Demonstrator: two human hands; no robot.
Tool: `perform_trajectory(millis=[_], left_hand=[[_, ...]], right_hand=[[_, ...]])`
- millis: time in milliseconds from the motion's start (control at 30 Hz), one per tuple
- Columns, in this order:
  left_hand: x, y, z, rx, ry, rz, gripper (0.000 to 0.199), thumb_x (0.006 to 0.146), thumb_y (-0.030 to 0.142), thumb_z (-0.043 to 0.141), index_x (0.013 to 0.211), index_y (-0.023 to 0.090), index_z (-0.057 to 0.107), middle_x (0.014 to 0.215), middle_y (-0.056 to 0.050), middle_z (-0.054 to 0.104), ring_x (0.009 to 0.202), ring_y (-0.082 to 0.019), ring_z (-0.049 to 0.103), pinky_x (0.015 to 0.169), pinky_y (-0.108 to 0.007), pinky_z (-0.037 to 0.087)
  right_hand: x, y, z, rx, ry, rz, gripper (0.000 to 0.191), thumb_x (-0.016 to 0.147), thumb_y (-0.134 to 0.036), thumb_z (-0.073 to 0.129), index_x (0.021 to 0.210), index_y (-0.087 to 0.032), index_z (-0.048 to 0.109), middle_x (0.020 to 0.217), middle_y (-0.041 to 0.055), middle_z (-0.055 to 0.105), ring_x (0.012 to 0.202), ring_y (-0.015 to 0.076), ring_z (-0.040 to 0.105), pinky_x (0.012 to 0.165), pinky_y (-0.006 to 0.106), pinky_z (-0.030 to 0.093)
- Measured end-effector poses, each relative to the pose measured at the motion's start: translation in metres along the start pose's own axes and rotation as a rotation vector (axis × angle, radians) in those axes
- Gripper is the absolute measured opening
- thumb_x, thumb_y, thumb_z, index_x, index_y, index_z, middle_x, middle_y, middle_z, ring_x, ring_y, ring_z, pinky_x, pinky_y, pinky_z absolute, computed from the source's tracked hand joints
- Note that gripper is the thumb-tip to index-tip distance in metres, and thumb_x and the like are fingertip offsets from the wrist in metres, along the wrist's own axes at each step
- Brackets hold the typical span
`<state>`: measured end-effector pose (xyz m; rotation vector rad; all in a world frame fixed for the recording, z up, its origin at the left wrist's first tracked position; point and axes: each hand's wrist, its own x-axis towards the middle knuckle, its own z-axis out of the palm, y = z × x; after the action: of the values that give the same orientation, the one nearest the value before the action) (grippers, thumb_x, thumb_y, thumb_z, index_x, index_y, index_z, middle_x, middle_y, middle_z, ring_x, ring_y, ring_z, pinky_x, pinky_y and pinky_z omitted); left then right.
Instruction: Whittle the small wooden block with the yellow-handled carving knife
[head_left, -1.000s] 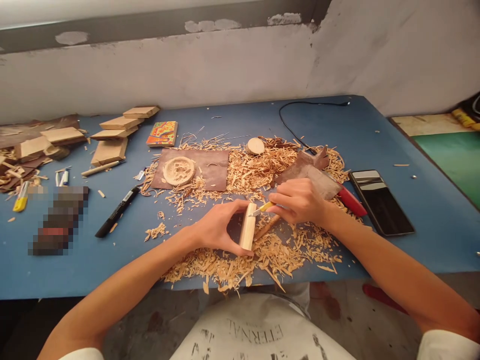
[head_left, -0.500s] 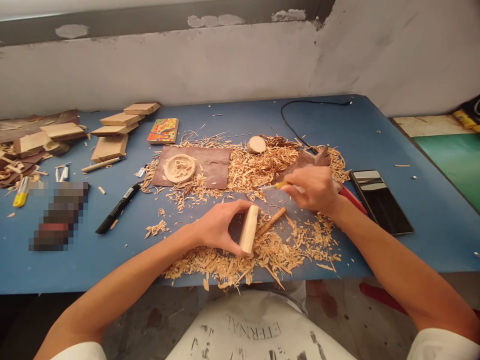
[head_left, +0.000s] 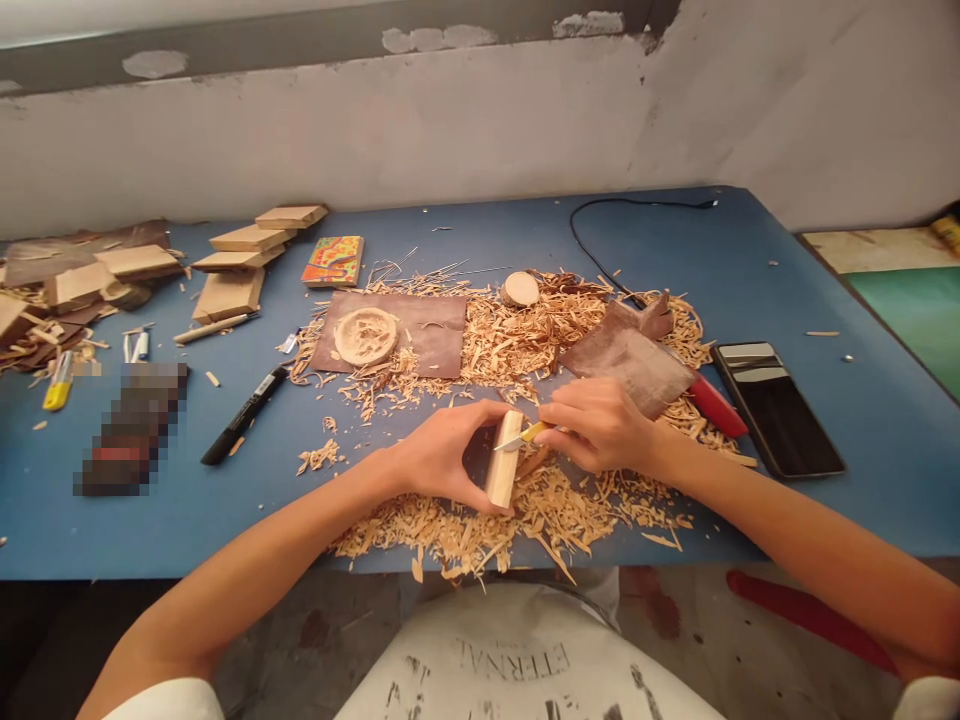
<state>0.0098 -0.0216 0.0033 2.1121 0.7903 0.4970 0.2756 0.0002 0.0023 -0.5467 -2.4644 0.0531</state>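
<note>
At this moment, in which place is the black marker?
In the head view, the black marker lies on the left side of the blue table, between a blurred dark object and the left hand.

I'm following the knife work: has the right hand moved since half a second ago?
Yes: the right hand has moved left, farther from the phone, bringing the knife to the wooden block.

The blue desk (head_left: 675, 250) carried wood shavings (head_left: 517, 345), strewn across its middle and near edge. A phone (head_left: 784, 415) lay at the right, a black cable (head_left: 634, 200) curved at the back, and a black marker (head_left: 244, 415), a yellow cutter (head_left: 58, 382), a painted block (head_left: 334, 261) and several wooden blocks (head_left: 229, 295) lay leftward.
</note>
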Motion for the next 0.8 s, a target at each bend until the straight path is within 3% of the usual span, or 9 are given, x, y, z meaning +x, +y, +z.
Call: perform_trajectory(millis=[367,800], left_hand=[[0.000,0.000,0.001,-0.005,0.004,-0.004,0.092,0.056,0.057,0.092,0.131,0.023,0.052,0.127,-0.011,0.071,0.109,-0.030,0.072,0.094,-0.043,0.056],[0.002,0.000,0.000,0.013,0.007,0.011,0.092,0.057,0.058,0.091,0.133,0.022,0.052,0.128,-0.012,0.070,0.112,-0.031,0.071,0.098,-0.045,0.056]], right_hand=[[-0.003,0.006,-0.003,-0.004,-0.025,0.040,0.035,0.104,-0.041,0.053,0.082,-0.018,0.067,0.061,-0.0028,0.055,0.055,0.0112,0.048,0.057,0.029,0.031],[-0.004,0.012,-0.017,-0.254,0.064,-0.058,0.031,0.099,-0.042,0.060,0.076,-0.021,0.062,0.060,-0.0032,0.050,0.054,0.0116,0.043,0.055,0.031,0.029]])
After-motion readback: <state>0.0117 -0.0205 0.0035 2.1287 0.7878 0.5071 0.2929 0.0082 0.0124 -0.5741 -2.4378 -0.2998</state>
